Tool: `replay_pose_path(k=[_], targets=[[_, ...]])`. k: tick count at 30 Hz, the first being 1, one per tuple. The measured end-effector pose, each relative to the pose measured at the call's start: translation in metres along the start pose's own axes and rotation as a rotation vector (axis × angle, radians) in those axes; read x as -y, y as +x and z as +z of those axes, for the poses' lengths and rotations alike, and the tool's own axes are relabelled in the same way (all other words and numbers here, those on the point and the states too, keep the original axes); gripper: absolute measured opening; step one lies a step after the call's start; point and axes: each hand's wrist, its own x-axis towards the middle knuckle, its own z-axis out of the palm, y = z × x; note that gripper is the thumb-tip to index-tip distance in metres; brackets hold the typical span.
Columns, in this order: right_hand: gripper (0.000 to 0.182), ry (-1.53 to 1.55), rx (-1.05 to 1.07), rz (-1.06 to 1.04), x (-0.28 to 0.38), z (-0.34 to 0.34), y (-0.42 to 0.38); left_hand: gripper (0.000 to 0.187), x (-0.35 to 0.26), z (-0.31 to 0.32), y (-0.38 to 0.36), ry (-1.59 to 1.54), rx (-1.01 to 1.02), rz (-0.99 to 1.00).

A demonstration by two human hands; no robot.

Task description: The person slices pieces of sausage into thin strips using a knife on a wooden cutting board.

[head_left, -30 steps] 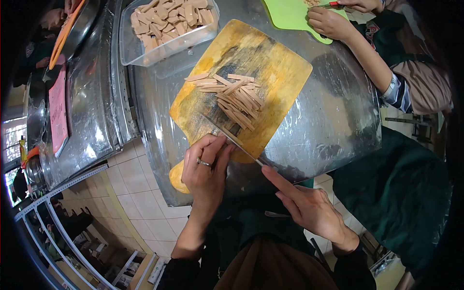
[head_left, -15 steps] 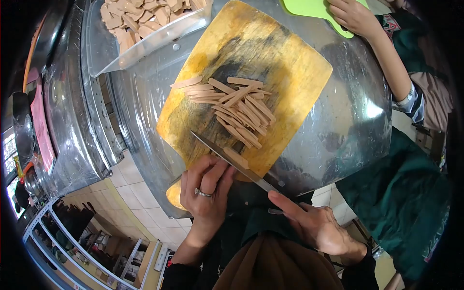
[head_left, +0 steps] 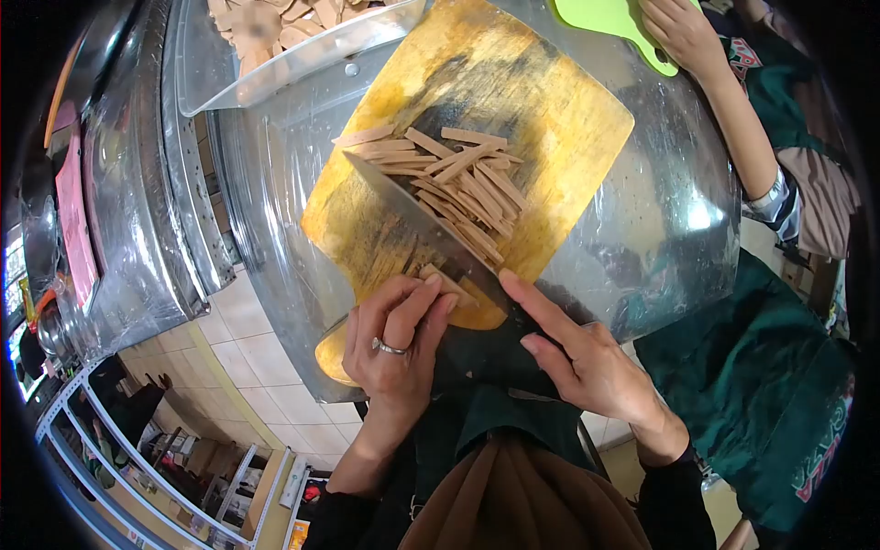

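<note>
A yellowed wooden cutting board [head_left: 573, 101] with dark stains lies in front of me. My left hand [head_left: 392, 344], a ring on one finger, pinches a small light-brown slab [head_left: 449, 282] at the board's near edge. My right hand [head_left: 591, 367] grips a long kitchen knife [head_left: 417, 220], its index finger stretched along the top near the handle. The blade slants across the board to the far left, between the slab and a loose pile of light-brown strips [head_left: 477, 188]. My palm mostly hides the handle.
At the back left stands a clear plastic tub [head_left: 302, 57] of light-brown pieces. Another person's hand [head_left: 683, 32] rests on a green cutting board [head_left: 605, 16] at the back right. The metal table [head_left: 642, 238] is wrapped in plastic; a shelf rack [head_left: 101, 431] stands lower left.
The knife has moved away from me, its blade now beside the strips rather than close against my left fingers. My left fingertips have shifted onto the slab. The whole view has shifted slightly.
</note>
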Motion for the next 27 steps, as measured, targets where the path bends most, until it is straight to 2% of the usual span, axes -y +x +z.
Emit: replay_pose_path(k=[11,15,19,22,27], targets=[[0.071,-0.108,0.015,0.002,0.009,0.008,-0.032,0.035,0.003,0.003,-0.001,-0.016,-0.048,0.033],[0.071,-0.191,0.051,0.063,0.014,0.009,-0.035,0.035,0.003,0.003,0.002,-0.010,-0.063,0.066],[0.072,-0.124,0.104,0.177,0.022,0.012,-0.025,0.034,0.001,0.001,0.002,-0.013,-0.032,0.029],[0.070,-0.247,0.006,0.044,0.014,0.023,-0.008,0.033,-0.001,0.002,0.001,-0.020,-0.040,0.007],[0.069,-0.079,-0.025,-0.011,0.007,0.016,0.009,0.031,-0.002,0.004,0.000,-0.033,-0.055,0.002]])
